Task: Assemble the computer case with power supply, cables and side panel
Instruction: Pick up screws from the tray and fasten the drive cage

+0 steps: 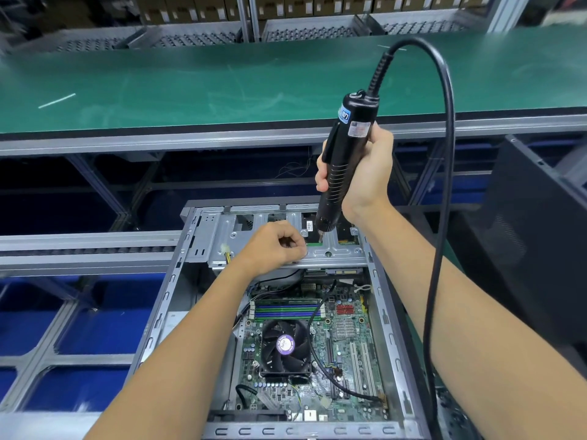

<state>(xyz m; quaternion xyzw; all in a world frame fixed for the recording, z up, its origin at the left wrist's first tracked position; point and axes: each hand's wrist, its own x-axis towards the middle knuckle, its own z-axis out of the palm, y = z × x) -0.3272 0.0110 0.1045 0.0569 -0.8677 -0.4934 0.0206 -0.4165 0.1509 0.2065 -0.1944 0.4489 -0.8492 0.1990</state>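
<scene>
While the case (pixel 197 312) lies open on its side at the near edge of the bench (pixel 47 246), its open face upward, the right hand (pixel 359 173) wraps its fingers round a black screwdriver (pixel 341 163), held nearly upright with its tip (pixel 320 237) down at the metal bracket (pixel 330 254) across the far end of the case; the grip here is clamped on the tool's body, thumb side toward the camera; a thick black cord (pixel 444 185) arches from the tool's top and drops down the right side of the view; the left hand (pixel 276 246) rests on the same bracket just left of the tip, fingers curled with thumb and forefinger pinched together, though what they hold, if anything, is too small to tell; inside the case the motherboard (pixel 346 369) shows a round black fan (pixel 285 347) near its middle, memory slots (pixel 287 311) beyond it, and a thin black cable (pixel 320 360) looping across the board; a dark panel (pixel 536 236) stands tilted at the right edge of the view, beside the case; beyond the bench runs a green belt (pixel 222 81), with cardboard boxes (pixel 197 7) on racks behind it.
</scene>
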